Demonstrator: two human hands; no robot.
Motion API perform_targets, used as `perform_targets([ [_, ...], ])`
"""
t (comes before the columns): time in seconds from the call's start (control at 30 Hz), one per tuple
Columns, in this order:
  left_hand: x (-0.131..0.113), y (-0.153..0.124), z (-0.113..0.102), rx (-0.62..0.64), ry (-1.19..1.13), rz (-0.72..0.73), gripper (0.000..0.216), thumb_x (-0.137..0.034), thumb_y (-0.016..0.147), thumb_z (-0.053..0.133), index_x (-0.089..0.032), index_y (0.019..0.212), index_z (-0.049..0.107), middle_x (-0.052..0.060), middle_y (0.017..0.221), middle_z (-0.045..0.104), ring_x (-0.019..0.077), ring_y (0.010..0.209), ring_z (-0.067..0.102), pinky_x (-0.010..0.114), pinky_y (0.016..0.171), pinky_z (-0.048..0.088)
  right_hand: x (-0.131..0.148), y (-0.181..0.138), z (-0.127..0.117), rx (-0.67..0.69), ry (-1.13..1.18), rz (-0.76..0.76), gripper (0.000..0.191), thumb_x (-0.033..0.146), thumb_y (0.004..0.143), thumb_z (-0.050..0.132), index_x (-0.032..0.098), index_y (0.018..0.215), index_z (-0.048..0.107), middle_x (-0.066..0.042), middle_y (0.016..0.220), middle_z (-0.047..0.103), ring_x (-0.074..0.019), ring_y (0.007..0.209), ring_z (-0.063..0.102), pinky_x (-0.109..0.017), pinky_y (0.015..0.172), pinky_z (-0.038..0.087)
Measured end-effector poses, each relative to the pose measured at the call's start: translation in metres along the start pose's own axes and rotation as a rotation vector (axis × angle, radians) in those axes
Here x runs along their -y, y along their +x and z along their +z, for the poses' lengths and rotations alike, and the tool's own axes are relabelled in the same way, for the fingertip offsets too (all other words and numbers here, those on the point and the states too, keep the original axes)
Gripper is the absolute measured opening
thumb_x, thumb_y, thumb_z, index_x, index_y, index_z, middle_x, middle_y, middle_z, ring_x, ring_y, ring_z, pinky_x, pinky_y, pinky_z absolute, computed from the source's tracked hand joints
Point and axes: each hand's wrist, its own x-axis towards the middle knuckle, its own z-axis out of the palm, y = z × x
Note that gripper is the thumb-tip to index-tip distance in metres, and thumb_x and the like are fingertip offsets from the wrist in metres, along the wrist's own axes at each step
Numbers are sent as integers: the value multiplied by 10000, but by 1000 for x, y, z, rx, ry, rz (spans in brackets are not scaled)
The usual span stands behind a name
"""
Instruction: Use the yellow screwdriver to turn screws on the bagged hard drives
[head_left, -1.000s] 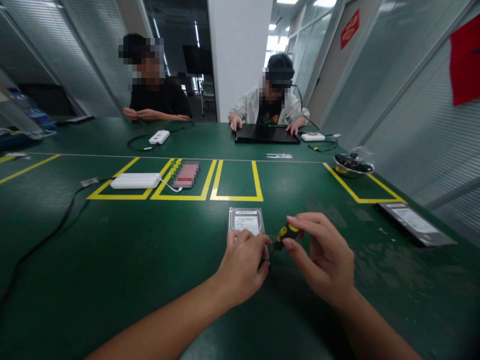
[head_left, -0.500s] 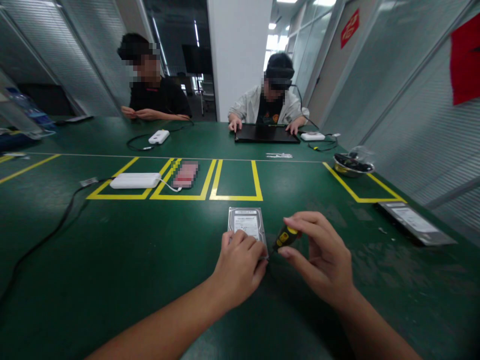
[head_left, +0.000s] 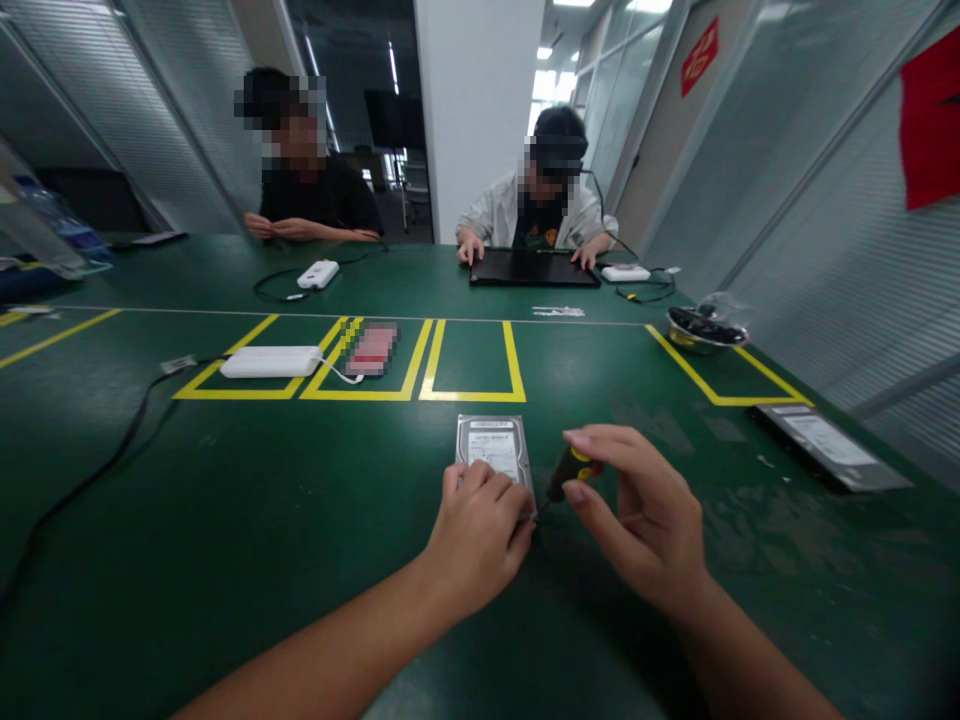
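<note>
A silver hard drive (head_left: pixel 492 447) with a white label lies flat on the green table (head_left: pixel 225 520) just in front of me. My left hand (head_left: pixel 480 530) rests on its near end, fingers curled down and pressing on it. My right hand (head_left: pixel 645 510) pinches a small black and yellow screwdriver (head_left: pixel 566 472) between thumb and fingertips. The tool tilts left, its tip at the drive's near right corner beside my left fingers.
Yellow taped boxes mark the table; one holds a white power bank (head_left: pixel 270 361) with a cable, one a pink item (head_left: pixel 372 349). A metal bowl (head_left: pixel 705 330) and a flat bagged item (head_left: pixel 831 446) lie right. Two people sit across, one at a black laptop (head_left: pixel 532 268).
My right fingers have shifted round the screwdriver handle, which has turned a little. My left hand slid slightly nearer on the drive. The drive has not moved.
</note>
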Motion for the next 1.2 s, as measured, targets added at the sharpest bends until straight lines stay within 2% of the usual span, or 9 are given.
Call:
perform_targets([
  [0.17,0,0,-1,13,1,6,44,-241,869,632,-216,897,610,42,942,672,267,977,503,452,865,299,3,1,-2,5,11,3,451,53,850,587,230,1264,601,-106,1239,609,-248,1149,575,-430,932,503],
  [0.27,1,0,-1,13,11,5,50,-245,866,637,-217,900,614,40,943,672,270,980,502,458,867,298,2,1,-3,8,40,-3,452,35,850,579,231,1256,603,-98,1188,642,-236,1100,597,-414,894,515],
  [0.43,0,-1,0,19,21,3,58,-246,859,647,-216,901,620,52,951,675,277,984,502,463,871,297,0,-1,-2,-18,22,17,439,87,804,679,252,1207,624,-85,1111,631,-220,1000,605,-346,753,533],
  [0.6,0,-2,-1,17,10,10,63,-246,857,651,-220,903,617,37,952,673,270,980,506,463,878,299,3,0,-3,13,45,-12,437,48,846,582,222,1247,607,-100,1178,646,-246,1090,596,-422,880,507],
  [0.77,0,-2,0,12,14,8,59,-245,858,648,-216,896,613,34,946,669,272,982,503,464,879,299,1,-1,-1,-24,25,9,483,40,794,670,249,1226,616,-69,1076,610,-196,968,595,-339,758,521],
  [1.0,1,-3,0,16,14,6,63,-246,857,650,-218,896,609,31,946,667,271,985,499,461,873,302,4,2,-1,32,15,-35,481,40,851,569,243,1286,592,-86,1180,639,-241,1095,580,-436,902,494],
  [1.2,2,-3,0,14,28,2,64,-254,862,649,-215,900,614,30,955,666,270,992,501,459,867,308,0,-1,0,-5,4,10,455,65,812,656,233,1233,613,-89,1140,612,-223,1031,587,-368,807,511],
])
